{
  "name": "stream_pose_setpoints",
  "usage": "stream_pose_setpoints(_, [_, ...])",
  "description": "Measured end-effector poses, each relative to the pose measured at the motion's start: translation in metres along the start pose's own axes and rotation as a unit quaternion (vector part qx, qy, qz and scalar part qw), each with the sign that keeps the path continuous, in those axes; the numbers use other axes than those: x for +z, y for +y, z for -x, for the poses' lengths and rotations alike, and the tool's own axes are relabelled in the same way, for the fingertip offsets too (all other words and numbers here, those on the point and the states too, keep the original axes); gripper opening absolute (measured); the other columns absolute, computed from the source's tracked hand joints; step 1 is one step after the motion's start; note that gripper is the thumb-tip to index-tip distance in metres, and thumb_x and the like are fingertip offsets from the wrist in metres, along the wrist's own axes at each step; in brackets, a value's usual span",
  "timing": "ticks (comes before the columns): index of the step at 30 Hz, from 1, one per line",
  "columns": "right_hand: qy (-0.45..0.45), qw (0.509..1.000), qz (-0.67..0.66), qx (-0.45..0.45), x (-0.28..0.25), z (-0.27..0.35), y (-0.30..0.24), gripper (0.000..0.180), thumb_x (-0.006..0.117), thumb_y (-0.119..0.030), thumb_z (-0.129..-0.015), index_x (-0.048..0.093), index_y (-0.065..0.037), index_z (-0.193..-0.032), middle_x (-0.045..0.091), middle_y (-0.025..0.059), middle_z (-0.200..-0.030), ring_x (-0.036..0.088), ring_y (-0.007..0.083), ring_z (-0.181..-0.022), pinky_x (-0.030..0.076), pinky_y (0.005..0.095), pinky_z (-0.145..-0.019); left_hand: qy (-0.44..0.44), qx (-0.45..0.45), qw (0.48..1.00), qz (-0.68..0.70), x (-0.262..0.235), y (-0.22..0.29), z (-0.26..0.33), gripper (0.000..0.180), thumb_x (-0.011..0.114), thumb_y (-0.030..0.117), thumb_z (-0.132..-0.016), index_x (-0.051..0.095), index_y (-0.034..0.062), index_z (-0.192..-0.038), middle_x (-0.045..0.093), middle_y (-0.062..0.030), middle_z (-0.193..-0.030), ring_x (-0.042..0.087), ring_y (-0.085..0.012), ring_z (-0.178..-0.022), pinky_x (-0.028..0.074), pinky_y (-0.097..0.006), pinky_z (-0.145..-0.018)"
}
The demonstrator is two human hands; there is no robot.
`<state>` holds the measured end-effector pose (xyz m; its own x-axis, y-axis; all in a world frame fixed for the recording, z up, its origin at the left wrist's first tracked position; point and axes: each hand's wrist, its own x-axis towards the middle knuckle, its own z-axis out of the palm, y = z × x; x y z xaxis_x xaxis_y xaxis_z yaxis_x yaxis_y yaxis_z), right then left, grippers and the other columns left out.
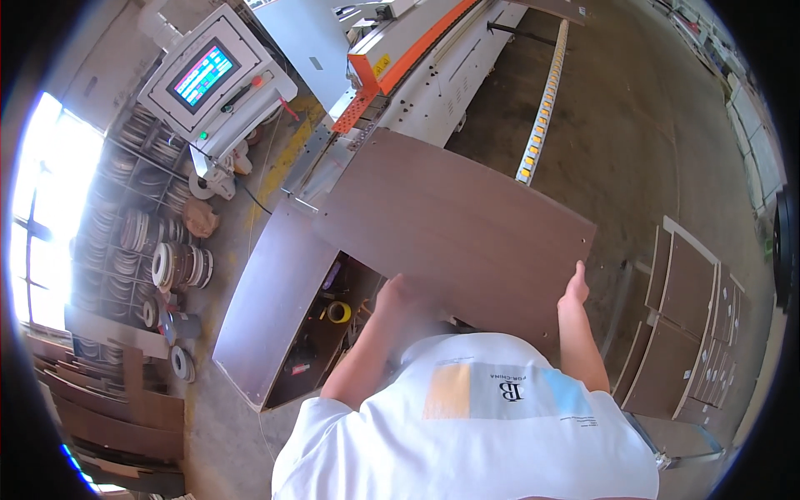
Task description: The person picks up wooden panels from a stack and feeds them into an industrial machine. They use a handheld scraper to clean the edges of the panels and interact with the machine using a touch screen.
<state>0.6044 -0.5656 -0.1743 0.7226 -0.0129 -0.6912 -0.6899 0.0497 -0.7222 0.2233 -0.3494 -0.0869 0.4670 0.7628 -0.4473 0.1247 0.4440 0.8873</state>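
Note:
A large brown board [454, 225] lies in front of me, its far-left end on the edge-banding machine [433, 96]. My left hand [395, 293] is at the board's near edge, fingers curled and partly hidden. On the board's right edge, near the corner, rests my right hand [575, 286]. Its fingers point upward along the edge, with some of them out of sight. Below the board on the left, an open-sided cabinet [279, 292] with a pale top holds a yellow tape roll [338, 312] and small tools.
A control panel [204, 75] with a lit screen stands at the far left. Rolls of edge banding [179, 267] fill a rack along the left wall. A roller rail [543, 108] extends beyond the board. Stacked brown boards [687, 325] stand at the right.

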Motion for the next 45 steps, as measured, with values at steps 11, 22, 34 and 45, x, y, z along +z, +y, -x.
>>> stream_pose_setpoints(11, [-0.309, 0.822, 0.476, 0.042, 0.020, 0.077, 0.050, 0.053, 0.066, -0.051, -0.092, 0.066, -0.002, -0.112, 0.070, 0.0106, -0.102, 0.068, 0.0219, -0.079, 0.056, 0.0346, -0.064, 0.184, -0.038, 0.972, 0.138, -0.065, -0.014, -0.087, 0.093, 0.060, 0.006, -0.096, -0.004, 0.0244, -0.162, 0.058, -0.0101, -0.113, 0.059, -0.0203, -0.089, 0.055, -0.041, -0.086])
stream_pose_setpoints(22, [-0.209, 0.846, 0.484, -0.080, 0.064, 0.085, 0.040, 0.051, 0.074, -0.045, -0.088, 0.066, 0.005, -0.090, 0.067, 0.0131, -0.081, 0.065, 0.0204, -0.063, 0.053, 0.0346, -0.056, 0.240, -0.044, 0.959, 0.143, -0.022, 0.012, -0.123, 0.091, 0.063, 0.004, -0.094, 0.011, 0.0314, -0.162, 0.059, -0.0024, -0.093, 0.056, -0.0132, -0.077, 0.057, -0.035, -0.067])
stream_pose_setpoints(34, [-0.188, 0.857, 0.461, -0.137, 0.128, 0.009, -0.014, 0.056, 0.071, -0.055, -0.086, 0.069, 0.001, -0.095, 0.069, 0.0106, -0.080, 0.065, 0.0198, -0.065, 0.052, 0.0327, -0.058, 0.168, -0.033, 0.969, 0.178, 0.024, 0.049, -0.218, 0.090, 0.061, 0.000, -0.093, 0.011, 0.0284, -0.162, 0.062, -0.0090, -0.106, 0.062, -0.0188, -0.079, 0.059, -0.039, -0.069])
stream_pose_setpoints(45, [-0.184, 0.895, 0.369, -0.171, 0.034, 0.016, 0.039, 0.049, 0.066, -0.044, -0.093, 0.065, -0.007, -0.125, 0.074, 0.0083, -0.108, 0.071, 0.0172, -0.089, 0.054, 0.0302, -0.080, -0.169, -0.225, 0.952, -0.116, -0.195, -0.120, -0.145, 0.022, 0.053, 0.026, -0.104, 0.058, 0.0154, -0.085, 0.053, 0.0029, -0.067, 0.050, -0.0112, -0.053, 0.041, -0.028, -0.047])
